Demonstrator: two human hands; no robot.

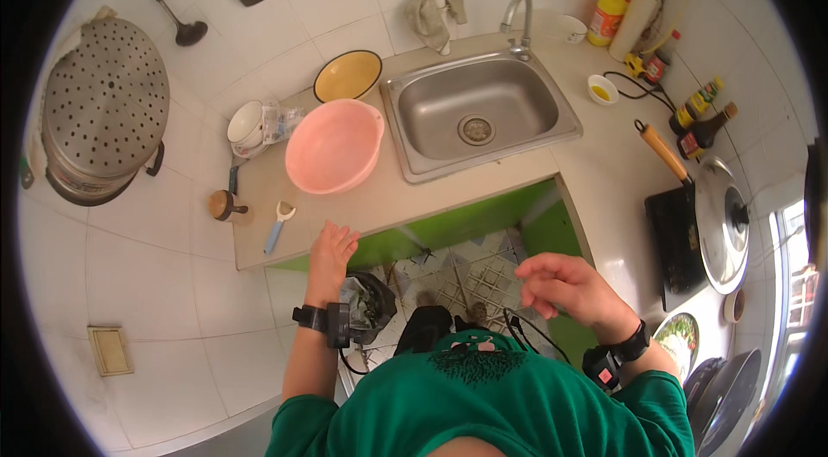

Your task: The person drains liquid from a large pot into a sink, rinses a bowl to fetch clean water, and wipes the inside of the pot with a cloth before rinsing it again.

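Observation:
Palm up and holding nothing, my left hand (332,256) is by the front edge of the countertop (394,211). The nearest thing to it is a peeler (276,234) with a blue handle, lying on the counter. Behind that sits a pink plastic basin (333,146). My right hand (569,289) hovers in the air in front of the counter's right-hand run, its fingers loosely curved and apart with nothing between them. A stainless steel sink (479,101) with a faucet (517,24) lies ahead of both hands.
A yellow enamel basin (349,75) leans on the wall beside stacked bowls (247,124). At right are a lidded pan (721,224) on a black cooktop (673,243), sauce bottles (702,127) and a small bowl of yellow liquid (602,90). A bin bag (375,308) stands below my left hand.

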